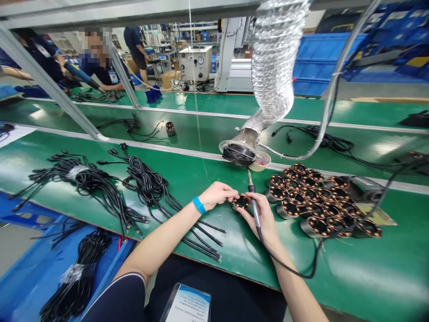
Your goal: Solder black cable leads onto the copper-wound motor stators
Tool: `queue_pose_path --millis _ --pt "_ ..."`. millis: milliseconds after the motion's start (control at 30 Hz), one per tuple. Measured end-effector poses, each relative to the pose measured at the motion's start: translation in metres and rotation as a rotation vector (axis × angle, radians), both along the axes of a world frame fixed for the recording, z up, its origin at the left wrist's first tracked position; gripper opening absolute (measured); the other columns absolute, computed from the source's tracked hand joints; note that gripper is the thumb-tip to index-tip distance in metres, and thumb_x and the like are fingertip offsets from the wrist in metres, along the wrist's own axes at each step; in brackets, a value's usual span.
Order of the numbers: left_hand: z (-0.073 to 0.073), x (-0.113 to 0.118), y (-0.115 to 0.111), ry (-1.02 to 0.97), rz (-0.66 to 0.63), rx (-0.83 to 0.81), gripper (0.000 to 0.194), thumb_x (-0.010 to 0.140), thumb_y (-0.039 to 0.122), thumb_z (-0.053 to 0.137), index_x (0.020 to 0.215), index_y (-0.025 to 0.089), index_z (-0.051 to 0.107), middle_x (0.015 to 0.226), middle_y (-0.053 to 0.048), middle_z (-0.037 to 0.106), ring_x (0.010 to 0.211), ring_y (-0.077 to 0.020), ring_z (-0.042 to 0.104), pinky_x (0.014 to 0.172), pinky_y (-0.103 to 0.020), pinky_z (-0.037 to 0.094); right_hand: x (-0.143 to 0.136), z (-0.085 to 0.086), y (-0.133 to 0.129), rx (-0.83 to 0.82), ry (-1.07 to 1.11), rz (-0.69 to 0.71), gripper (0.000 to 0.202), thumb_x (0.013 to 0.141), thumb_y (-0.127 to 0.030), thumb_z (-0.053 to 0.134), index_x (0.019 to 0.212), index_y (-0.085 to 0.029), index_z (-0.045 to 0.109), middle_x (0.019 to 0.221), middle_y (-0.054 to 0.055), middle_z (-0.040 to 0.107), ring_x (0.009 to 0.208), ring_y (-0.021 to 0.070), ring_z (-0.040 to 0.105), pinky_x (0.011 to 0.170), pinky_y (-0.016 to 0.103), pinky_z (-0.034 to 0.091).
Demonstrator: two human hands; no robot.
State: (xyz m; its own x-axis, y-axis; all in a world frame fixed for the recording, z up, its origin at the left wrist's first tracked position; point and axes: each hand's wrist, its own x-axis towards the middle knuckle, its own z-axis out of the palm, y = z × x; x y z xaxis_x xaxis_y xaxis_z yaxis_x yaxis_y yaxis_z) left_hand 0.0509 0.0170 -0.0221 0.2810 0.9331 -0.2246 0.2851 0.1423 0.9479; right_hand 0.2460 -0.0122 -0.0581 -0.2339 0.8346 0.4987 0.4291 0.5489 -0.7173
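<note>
Near the middle of the green bench, a round motor stator (241, 202) with copper windings sits between my hands. My left hand (219, 195), with a blue wristband, has its fingers pinched at the stator's left upper edge; what they hold there is too small to make out. My right hand (263, 217) is wrapped around a soldering iron (255, 208), whose tip points up and away from me, and its fingers also touch the stator's right side. Several more stators (315, 201) stand grouped to the right. Black cables (144, 179) with bare ends lie to the left.
A fan on a foil duct (278, 58) hangs ahead, beside a small round dish (260, 161). More cable bundles (80, 174) lie at the left, and others in a blue bin (114, 268) below. People work across the bench (201, 100). The iron's cord loops past my right forearm.
</note>
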Motion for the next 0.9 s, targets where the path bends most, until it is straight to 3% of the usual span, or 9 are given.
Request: queue_pose_path --millis 100,200,300,367,467,533,667,800,900 --pt "0.006 -0.003 -0.005 0.022 0.062 0.085 0.045 0.091 0.045 0.053 0.069 0.011 0.073 0.074 -0.006 0.073 0.051 -0.0092 0.051 0.053 -0.023 0.038 0.0 0.002 0.0 0.022 -0.022 -0.009 0.042 0.083 -0.033 0.074 0.12 -0.026 0.054 0.111 0.007 0.06 0.103 0.0242 0.06 0.093 0.041 0.05" --pt "0.032 -0.037 -0.017 0.288 0.048 0.308 0.051 0.096 0.045 0.045 0.066 0.015 0.072 0.081 -0.006 0.075 0.07 -0.015 0.064 0.07 -0.025 0.046 -0.001 0.003 0.0 0.042 -0.032 -0.011 0.042 0.084 -0.033 0.073 0.12 -0.025 0.054 0.111 0.007 0.061 0.104 0.0242 0.06 0.092 0.041 0.05" --pt "0.06 -0.101 -0.032 0.686 -0.114 0.525 0.031 0.095 0.034 0.051 0.092 0.017 0.077 0.091 -0.007 0.072 0.086 -0.0192 0.065 0.081 -0.027 0.047 -0.001 0.002 0.0 0.064 -0.032 -0.01 0.043 0.084 -0.034 0.073 0.122 -0.025 0.054 0.111 0.007 0.061 0.103 0.0243 0.06 0.091 0.041 0.05" --pt "0.073 -0.151 -0.039 0.98 -0.141 0.548 0.028 0.09 0.02 0.052 0.105 0.015 0.076 0.1 -0.01 0.068 0.092 -0.0212 0.065 0.087 -0.03 0.048 -0.001 0.0 0.002 0.079 -0.03 -0.013 0.043 0.084 -0.034 0.072 0.122 -0.025 0.054 0.112 0.008 0.061 0.103 0.0245 0.061 0.091 0.041 0.05" --pt "0.077 -0.218 -0.034 1.266 -0.128 0.465 0.043 0.081 0.003 0.045 0.112 0.012 0.073 0.112 -0.013 0.062 0.097 -0.0214 0.066 0.093 -0.03 0.048 -0.001 -0.003 0.003 0.095 -0.023 -0.012 0.042 0.085 -0.035 0.072 0.122 -0.025 0.054 0.112 0.008 0.061 0.104 0.0247 0.061 0.09 0.041 0.051" --pt "0.072 -0.247 -0.024 1.299 -0.203 0.383 0.051 0.073 -0.001 0.046 0.115 0.013 0.072 0.119 -0.011 0.062 0.103 -0.0207 0.065 0.096 -0.027 0.046 -0.001 -0.005 0.004 0.099 -0.021 -0.013 0.042 0.085 -0.035 0.072 0.122 -0.025 0.055 0.113 0.008 0.061 0.104 0.0247 0.061 0.09 0.041 0.051" --pt "0.062 -0.265 -0.005 1.22 -0.387 0.207 0.046 0.071 0.007 0.052 0.11 0.019 0.072 0.113 -0.006 0.069 0.104 -0.0207 0.064 0.089 -0.024 0.046 -0.001 -0.006 0.005 0.099 -0.022 -0.013 0.042 0.085 -0.036 0.071 0.122 -0.026 0.055 0.113 0.008 0.061 0.103 0.0249 0.062 0.091 0.042 0.051" --pt "0.067 -0.262 0.002 1.222 -0.399 0.152 0.032 0.062 0.013 0.058 0.089 0.022 0.072 0.081 -0.001 0.071 0.076 -0.0206 0.063 0.065 -0.024 0.043 -0.001 -0.005 0.004 0.091 -0.017 -0.017 0.042 0.085 -0.037 0.071 0.121 -0.026 0.055 0.113 0.008 0.061 0.103 0.0259 0.061 0.09 0.043 0.051" --pt "0.076 -0.262 0.0 1.221 -0.4 0.136 0.024 0.057 0.015 0.06 0.078 0.024 0.069 0.067 0.001 0.064 0.065 -0.0196 0.056 0.058 -0.025 0.036 0.0 -0.005 0.004 0.075 -0.016 -0.012 0.041 0.085 -0.038 0.071 0.121 -0.027 0.055 0.112 0.008 0.061 0.102 0.0263 0.062 0.089 0.044 0.051"
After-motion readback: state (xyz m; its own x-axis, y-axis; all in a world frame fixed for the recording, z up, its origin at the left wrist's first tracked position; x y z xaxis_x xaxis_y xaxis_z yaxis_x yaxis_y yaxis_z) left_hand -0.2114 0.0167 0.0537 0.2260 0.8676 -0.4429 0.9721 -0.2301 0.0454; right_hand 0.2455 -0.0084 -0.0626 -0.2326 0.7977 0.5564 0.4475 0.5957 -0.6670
